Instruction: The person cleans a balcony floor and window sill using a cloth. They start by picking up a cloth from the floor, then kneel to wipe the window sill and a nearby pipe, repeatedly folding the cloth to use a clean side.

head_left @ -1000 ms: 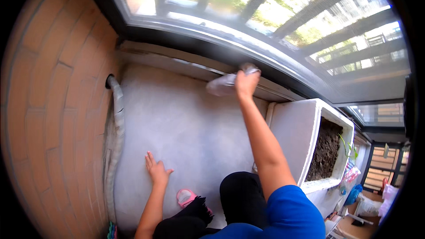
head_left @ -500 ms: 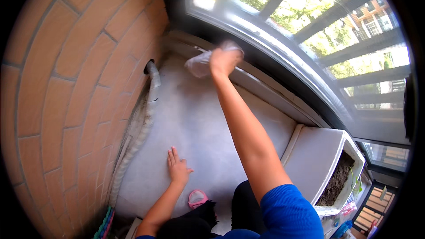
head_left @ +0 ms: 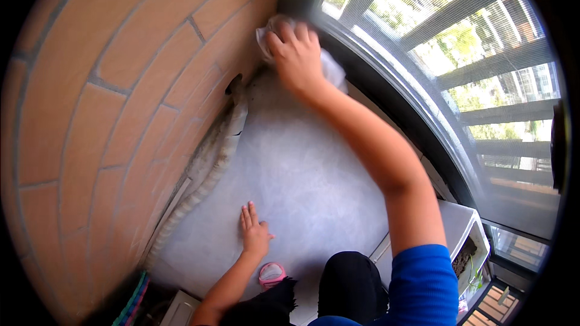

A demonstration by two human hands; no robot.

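My right hand (head_left: 296, 57) reaches into the far corner between the brick wall and the window. Its fingers press a pale cloth (head_left: 331, 72) against the corner; part of the cloth bunches out on both sides of the hand. Flat on the smooth grey surface (head_left: 302, 169) lies my left hand (head_left: 256, 236), fingers stretched out and holding nothing. A wrapped, whitish pipe (head_left: 225, 157) comes out of a hole in the wall and runs along its foot, left of both hands.
Orange brick wall (head_left: 139, 108) rises on the left. A barred, screened window (head_left: 459, 66) curves along the right. At right stands a white planter box (head_left: 465, 220) with soil. My foot in a pink slipper (head_left: 272, 273) is near the bottom, beside a striped woven thing (head_left: 132, 302).
My right hand has moved with the cloth leftward and farther, from the ledge under the window into the corner. My left hand stays flat on the surface. The view has shifted.
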